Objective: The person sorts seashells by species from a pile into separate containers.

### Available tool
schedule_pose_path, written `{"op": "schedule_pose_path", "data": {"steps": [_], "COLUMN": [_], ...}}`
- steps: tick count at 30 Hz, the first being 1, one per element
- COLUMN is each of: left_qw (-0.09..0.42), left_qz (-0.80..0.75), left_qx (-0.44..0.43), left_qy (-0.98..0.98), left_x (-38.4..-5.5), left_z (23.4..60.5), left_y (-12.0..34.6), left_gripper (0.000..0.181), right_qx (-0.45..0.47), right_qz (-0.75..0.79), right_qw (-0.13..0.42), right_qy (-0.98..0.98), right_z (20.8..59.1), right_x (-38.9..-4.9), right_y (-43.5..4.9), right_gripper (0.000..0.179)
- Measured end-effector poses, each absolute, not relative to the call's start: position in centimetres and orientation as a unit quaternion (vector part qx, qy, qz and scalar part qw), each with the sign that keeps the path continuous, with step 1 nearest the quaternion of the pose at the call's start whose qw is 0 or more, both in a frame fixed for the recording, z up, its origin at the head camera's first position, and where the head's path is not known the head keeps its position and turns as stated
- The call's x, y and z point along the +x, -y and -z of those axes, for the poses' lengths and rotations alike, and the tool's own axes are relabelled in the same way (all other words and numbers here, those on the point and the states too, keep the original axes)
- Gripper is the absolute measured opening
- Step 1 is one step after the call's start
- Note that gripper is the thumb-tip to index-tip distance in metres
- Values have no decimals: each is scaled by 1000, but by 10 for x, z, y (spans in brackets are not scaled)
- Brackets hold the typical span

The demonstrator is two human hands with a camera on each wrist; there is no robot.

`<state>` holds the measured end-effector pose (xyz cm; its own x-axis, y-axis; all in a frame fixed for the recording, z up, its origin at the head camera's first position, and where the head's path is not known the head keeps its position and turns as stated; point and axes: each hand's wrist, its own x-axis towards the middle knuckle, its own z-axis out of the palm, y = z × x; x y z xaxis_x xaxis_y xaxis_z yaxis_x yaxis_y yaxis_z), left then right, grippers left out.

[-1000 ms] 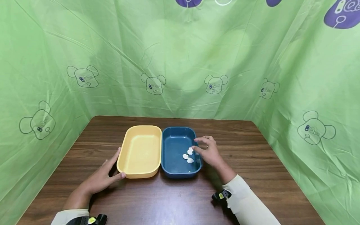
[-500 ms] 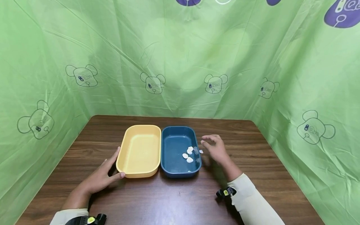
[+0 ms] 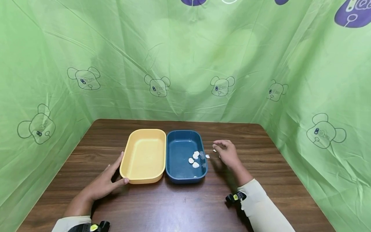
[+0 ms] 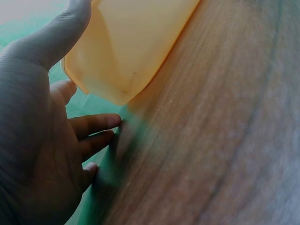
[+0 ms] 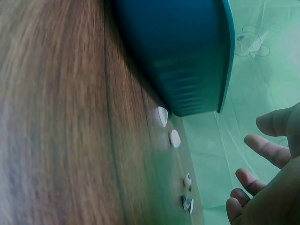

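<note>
Touches yellow tray [image 3: 143, 154] at left with left hand [image 3: 102, 183] in spread grip; holds right hand [image 3: 228, 155] above counter [image 3: 275, 167], right of blue tray [image 3: 179, 149], in loosely spread grip, pinching nothing visible. Looks partway done: shows white pieces [image 3: 195, 165] inside blue tray, with loose pieces [image 5: 175, 138] just right seemingly remaining.

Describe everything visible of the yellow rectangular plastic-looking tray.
This yellow rectangular plastic-looking tray has rounded corners, low walls and a smooth, empty inside. It stands open side up on the brown wood-grain table, beside the blue rectangular tray; whether their rims touch is unclear. The left grip touches its near-left corner.
</note>
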<state>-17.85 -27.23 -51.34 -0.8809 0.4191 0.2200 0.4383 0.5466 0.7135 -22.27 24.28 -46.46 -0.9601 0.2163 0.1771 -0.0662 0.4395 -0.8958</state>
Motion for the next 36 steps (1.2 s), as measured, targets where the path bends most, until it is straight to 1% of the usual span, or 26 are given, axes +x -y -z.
{"op": "schedule_pose_path", "data": {"steps": [4, 12, 15, 21, 25, 28, 36], "left_qw": [11, 10, 10, 12, 11, 10, 12], "left_qz": [411, 410, 409, 410, 410, 412, 408], "left_qx": [-244, -242, -244, -243, -241, -241, -241], "left_qy": [878, 879, 879, 879, 880, 879, 881], "left_x": [-178, -178, -178, -178, -178, -178, -178], "left_z": [513, 513, 513, 513, 513, 514, 512], "left_y": [272, 272, 272, 272, 272, 273, 272], "left_gripper": [112, 112, 112, 111, 111, 111, 111], "right_qx": [-50, -60, -58, -4, 49, 72, 90], "right_qz": [-537, -522, -518, -490, -474, -466, -412], "right_qw": [124, 131, 122, 105, 102, 91, 72], "right_qy": [833, 841, 844, 865, 873, 877, 904], "right_z": [465, 468, 471, 482, 491, 495, 511], "right_x": [-222, -224, -224, -227, -231, -232, -234], "right_y": [-248, -261, -264, -269, -272, -273, -274], "right_gripper": [22, 26, 25, 23, 26, 31, 33]}}
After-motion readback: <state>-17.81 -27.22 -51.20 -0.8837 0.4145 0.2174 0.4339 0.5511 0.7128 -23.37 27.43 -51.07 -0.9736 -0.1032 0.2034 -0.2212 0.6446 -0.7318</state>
